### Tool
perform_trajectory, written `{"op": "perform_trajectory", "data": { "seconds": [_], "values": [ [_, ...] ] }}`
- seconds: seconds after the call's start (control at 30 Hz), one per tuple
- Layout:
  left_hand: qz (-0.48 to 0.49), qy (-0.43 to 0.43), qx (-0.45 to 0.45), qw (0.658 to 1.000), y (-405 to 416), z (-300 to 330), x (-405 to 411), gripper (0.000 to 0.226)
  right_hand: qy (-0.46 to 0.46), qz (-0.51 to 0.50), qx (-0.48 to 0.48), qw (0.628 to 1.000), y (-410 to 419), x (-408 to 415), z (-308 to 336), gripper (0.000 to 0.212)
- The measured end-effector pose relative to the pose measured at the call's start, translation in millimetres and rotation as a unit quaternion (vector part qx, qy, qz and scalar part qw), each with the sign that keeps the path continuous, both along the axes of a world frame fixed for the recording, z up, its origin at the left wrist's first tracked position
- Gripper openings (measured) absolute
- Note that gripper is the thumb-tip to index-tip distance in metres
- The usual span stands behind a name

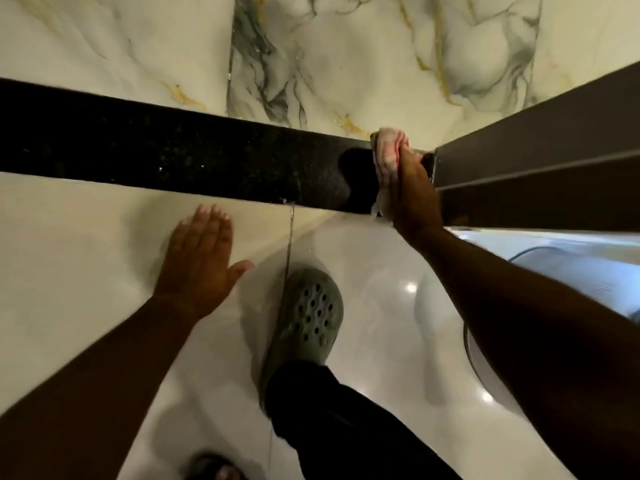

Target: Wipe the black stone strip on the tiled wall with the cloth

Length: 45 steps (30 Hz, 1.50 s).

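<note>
Black stone strip met the cloth pressed flat under the right hand; left hand braced wide-open; long, firm, overlapping strokes would suit

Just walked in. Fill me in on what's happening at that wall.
A person is wiping the black stone strip on the tiled wall. The right hand presses a pinkish cloth flat against the strip's right end, next to a dark panel. The left hand rests open on the pale tile below the strip. One foot wears a grey-green clog.
</note>
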<state>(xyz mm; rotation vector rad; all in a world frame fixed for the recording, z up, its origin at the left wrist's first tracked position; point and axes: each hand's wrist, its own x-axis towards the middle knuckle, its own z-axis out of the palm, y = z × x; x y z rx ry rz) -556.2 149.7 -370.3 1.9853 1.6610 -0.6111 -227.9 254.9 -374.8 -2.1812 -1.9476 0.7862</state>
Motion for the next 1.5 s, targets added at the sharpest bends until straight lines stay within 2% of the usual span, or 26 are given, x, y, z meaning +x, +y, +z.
{"op": "perform_trajectory", "data": {
  "seconds": [0.07, 0.17, 0.27, 0.37, 0.43, 0.47, 0.5, 0.53, 0.6, 0.7, 0.77, 0.87, 0.93, 1.0, 1.03, 1.1, 1.17, 1.23, 1.3, 1.37, 1.5],
  "values": [
    [-0.036, 0.007, 0.015, 0.999, 6.6, 50.6, 11.6, 0.104, 0.028, -0.011, -0.006, 1.000, -16.2, -1.4, 50.0, 0.048],
    [-0.068, 0.010, 0.041, 0.997, 9.8, 136.6, 24.4, 0.117, 0.101, -0.106, 0.016, 0.989, -43.2, -8.9, 137.5, 0.040],
    [-0.085, -0.019, 0.071, 0.994, 6.3, 224.8, 35.5, 0.111, 0.167, -0.093, 0.058, 0.980, -74.2, -3.7, 230.7, 0.039],
    [-0.103, -0.040, 0.092, 0.990, -1.6, 297.1, 60.9, 0.111, 0.124, -0.101, 0.055, 0.986, -108.6, 12.3, 312.1, 0.053],
    [-0.126, -0.048, 0.107, 0.985, -10.0, 335.9, 92.7, 0.113, 0.172, -0.135, 0.020, 0.976, -134.5, 38.3, 353.4, 0.068],
    [-0.133, -0.059, 0.112, 0.983, -14.9, 352.6, 113.3, 0.115, 0.220, -0.153, 0.018, 0.963, -146.8, 53.4, 372.9, 0.071],
    [-0.137, -0.069, 0.117, 0.981, -19.6, 365.1, 131.7, 0.117, 0.228, -0.172, 0.034, 0.958, -156.4, 65.9, 387.1, 0.068],
    [-0.144, -0.081, 0.121, 0.979, -25.0, 377.9, 154.9, 0.120, 0.213, -0.190, 0.069, 0.956, -168.3, 84.2, 402.7, 0.060],
    [-0.151, -0.110, 0.120, 0.975, -37.7, 396.3, 202.8, 0.119, 0.152, -0.162, 0.116, 0.968, -196.9, 125.8, 433.0, 0.050],
    [-0.154, -0.133, 0.109, 0.973, -56.4, 401.6, 275.7, 0.110, 0.139, -0.213, 0.137, 0.957, -230.3, 199.7, 438.7, 0.043],
    [-0.179, -0.139, 0.094, 0.969, -68.0, 391.2, 325.6, 0.104, 0.083, -0.231, 0.126, 0.961, -250.5, 255.8, 427.4, 0.042],
    [-0.189, -0.153, 0.060, 0.968, -82.7, 365.6, 392.4, 0.111, 0.037, -0.234, 0.056, 0.970, -272.1, 321.7, 397.9, 0.058],
    [-0.185, -0.152, 0.035, 0.970, -94.3, 343.7, 436.8, 0.111, -0.024, -0.188, 0.042, 0.981, -283.4, 360.7, 360.8, 0.059],
    [-0.190, -0.142, 0.027, 0.971, -102.2, 322.9, 473.1, 0.109, -0.116, -0.099, 0.011, 0.988, -288.9, 388.6, 321.2, 0.082],
    [-0.191, -0.147, 0.022, 0.970, -104.3, 311.4, 489.6, 0.110, -0.131, -0.096, -0.022, 0.986, -290.2, 397.9, 300.9, 0.090],
    [-0.193, -0.151, 0.018, 0.969, -108.5, 289.9, 517.9, 0.114, -0.115, -0.116, -0.047, 0.986, -294.6, 408.5, 261.1, 0.083],
    [-0.193, -0.148, 0.015, 0.970, -114.4, 271.2, 535.6, 0.114, -0.099, -0.079, -0.079, 0.989, -299.2, 403.5, 225.8, 0.075],
    [-0.203, -0.129, 0.022, 0.970, -122.6, 255.5, 544.9, 0.113, -0.090, -0.053, -0.117, 0.988, -305.6, 394.7, 202.5, 0.077],
    [-0.200, -0.112, 0.036, 0.973, -127.1, 249.5, 548.0, 0.114, -0.073, -0.084, -0.114, 0.987, -312.1, 394.3, 191.8, 0.077],
    [-0.204, -0.100, 0.043, 0.973, -126.9, 251.9, 550.1, 0.115, -0.080, -0.070, -0.091, 0.990, -314.9, 401.3, 190.5, 0.077],
    [-0.202, -0.092, 0.049, 0.974, -122.4, 275.1, 543.8, 0.121, -0.069, -0.062, -0.056, 0.994, -306.1, 418.6, 216.9, 0.077]
  ]
}}
